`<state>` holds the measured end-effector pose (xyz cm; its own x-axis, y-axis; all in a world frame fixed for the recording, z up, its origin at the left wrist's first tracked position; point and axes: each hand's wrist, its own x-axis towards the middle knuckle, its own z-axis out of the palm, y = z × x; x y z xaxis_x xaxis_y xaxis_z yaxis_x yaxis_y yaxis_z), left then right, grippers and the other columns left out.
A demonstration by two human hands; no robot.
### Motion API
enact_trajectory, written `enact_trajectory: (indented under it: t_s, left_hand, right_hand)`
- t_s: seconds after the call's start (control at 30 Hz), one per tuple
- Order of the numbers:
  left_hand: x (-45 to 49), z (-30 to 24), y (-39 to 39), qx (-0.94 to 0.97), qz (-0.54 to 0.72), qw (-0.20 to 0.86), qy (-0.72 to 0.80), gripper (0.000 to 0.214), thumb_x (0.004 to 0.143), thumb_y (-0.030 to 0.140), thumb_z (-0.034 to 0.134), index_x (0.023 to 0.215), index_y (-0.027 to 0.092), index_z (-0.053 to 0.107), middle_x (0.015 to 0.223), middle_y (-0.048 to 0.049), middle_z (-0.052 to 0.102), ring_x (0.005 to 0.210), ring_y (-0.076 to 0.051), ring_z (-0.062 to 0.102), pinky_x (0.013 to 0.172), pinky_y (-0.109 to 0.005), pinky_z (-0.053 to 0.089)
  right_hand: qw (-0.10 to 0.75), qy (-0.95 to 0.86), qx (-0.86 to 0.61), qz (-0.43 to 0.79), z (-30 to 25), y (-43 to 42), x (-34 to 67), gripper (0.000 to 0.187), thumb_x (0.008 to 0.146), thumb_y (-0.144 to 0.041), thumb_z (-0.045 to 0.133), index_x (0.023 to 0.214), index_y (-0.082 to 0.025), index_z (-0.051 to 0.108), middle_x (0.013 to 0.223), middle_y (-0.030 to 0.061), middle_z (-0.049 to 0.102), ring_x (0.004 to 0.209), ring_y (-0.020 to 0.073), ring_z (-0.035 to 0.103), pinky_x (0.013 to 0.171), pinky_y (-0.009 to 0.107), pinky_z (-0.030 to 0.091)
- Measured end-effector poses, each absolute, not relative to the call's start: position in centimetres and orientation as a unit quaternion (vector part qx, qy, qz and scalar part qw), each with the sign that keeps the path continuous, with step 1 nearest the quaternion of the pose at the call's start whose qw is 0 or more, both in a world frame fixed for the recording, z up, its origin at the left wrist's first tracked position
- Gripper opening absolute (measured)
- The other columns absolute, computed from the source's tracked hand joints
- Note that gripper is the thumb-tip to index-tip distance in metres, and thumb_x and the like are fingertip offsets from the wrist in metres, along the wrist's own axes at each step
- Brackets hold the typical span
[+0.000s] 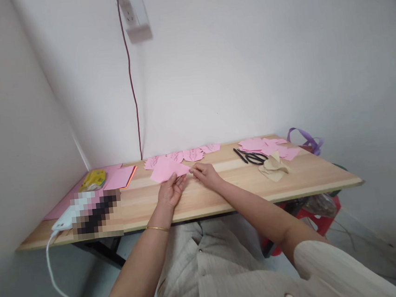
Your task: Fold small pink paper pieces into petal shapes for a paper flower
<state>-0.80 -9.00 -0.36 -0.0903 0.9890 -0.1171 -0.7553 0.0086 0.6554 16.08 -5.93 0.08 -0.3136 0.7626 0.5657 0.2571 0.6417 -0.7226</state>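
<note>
A piece of pink paper (167, 168) is held above the wooden table, near its middle. My left hand (171, 190) grips its lower edge, thumb on top and the other fingers underneath. My right hand (205, 175) pinches the paper's right corner between thumb and fingers. Just behind it lies a row of cut pink paper pieces (193, 155) with dark marks and jagged edges. To the right of my hands are black-handled scissors (256, 158), a black pen (240, 155) and a crumpled beige paper (274, 167).
More pink paper pieces (268, 146) lie at the back right, near a purple ribbon (305, 137). On the left are stacked coloured sheets (120, 178), a yellow packet (93, 180) and a white power strip (66, 218) with its cable. A red stool (322, 220) stands below.
</note>
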Motion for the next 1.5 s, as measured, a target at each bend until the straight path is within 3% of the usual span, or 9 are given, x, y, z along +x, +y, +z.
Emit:
enact_trajectory:
  t_s: [0.17, 0.3, 0.63, 0.87, 1.27, 1.5]
  left_hand:
    - [-0.7, -0.2, -9.1, 0.169, 0.688, 0.631, 0.317, 0.009, 0.078, 0.006, 0.062, 0.083, 0.012, 0.059, 0.077, -0.0089, 0.071, 0.076, -0.018, 0.07, 0.076, -0.033, 0.057]
    - [-0.8, -0.2, -9.1, 0.165, 0.691, 0.629, 0.317, 0.009, 0.078, 0.006, 0.062, 0.084, 0.012, 0.06, 0.078, -0.0084, 0.071, 0.075, -0.018, 0.069, 0.075, -0.032, 0.057]
    - [-0.7, -0.4, -9.0, 0.19, 0.691, 0.631, 0.298, 0.009, 0.079, 0.006, 0.062, 0.086, 0.011, 0.061, 0.077, -0.0084, 0.071, 0.075, -0.018, 0.069, 0.073, -0.031, 0.057]
    - [-0.6, -0.2, -9.1, 0.181, 0.695, 0.628, 0.3, 0.011, 0.079, 0.005, 0.061, 0.088, 0.011, 0.062, 0.078, -0.0081, 0.071, 0.075, -0.017, 0.068, 0.08, -0.034, 0.055]
    - [-0.6, -0.2, -9.0, 0.172, 0.706, 0.624, 0.287, 0.01, 0.082, 0.003, 0.056, 0.084, 0.012, 0.061, 0.076, -0.0072, 0.071, 0.074, -0.015, 0.068, 0.08, -0.032, 0.056]
    - [-0.7, -0.8, -8.8, 0.206, 0.695, 0.622, 0.298, 0.01, 0.077, 0.005, 0.063, 0.085, 0.01, 0.062, 0.078, -0.0083, 0.071, 0.072, -0.016, 0.068, 0.082, -0.035, 0.056]
  right_hand:
    - [0.48, -0.756, -0.309, 0.32, -0.1, -5.6, 16.1, 0.03, 0.085, -0.045, 0.055, 0.091, -0.017, 0.064, 0.067, 0.0006, 0.062, 0.056, 0.0112, 0.053, 0.058, 0.024, 0.043]
    - [0.501, -0.734, -0.291, 0.355, -0.5, -5.3, 15.8, 0.043, 0.075, -0.043, 0.067, 0.108, -0.017, 0.062, 0.09, 0.0053, 0.068, 0.066, 0.0117, 0.057, 0.064, 0.025, 0.047]
    - [0.49, -0.701, -0.309, 0.415, 0.1, -5.8, 15.6, 0.032, 0.076, -0.046, 0.064, 0.077, -0.014, 0.066, 0.065, 0.0025, 0.064, 0.06, 0.0133, 0.058, 0.06, 0.025, 0.045]
    - [0.495, -0.66, -0.317, 0.468, 0.0, -5.3, 15.6, 0.031, 0.068, -0.042, 0.072, 0.078, -0.013, 0.066, 0.065, 0.0019, 0.065, 0.06, 0.0122, 0.058, 0.061, 0.025, 0.044]
    - [0.485, -0.652, -0.308, 0.494, -0.6, -4.7, 15.7, 0.037, 0.07, -0.047, 0.07, 0.087, -0.014, 0.07, 0.073, 0.0052, 0.069, 0.066, 0.0136, 0.061, 0.064, 0.025, 0.046]
    - [0.495, -0.714, -0.282, 0.408, 0.7, -5.5, 15.8, 0.035, 0.073, -0.045, 0.068, 0.092, -0.015, 0.068, 0.09, 0.0058, 0.07, 0.078, 0.0148, 0.059, 0.074, 0.029, 0.046]
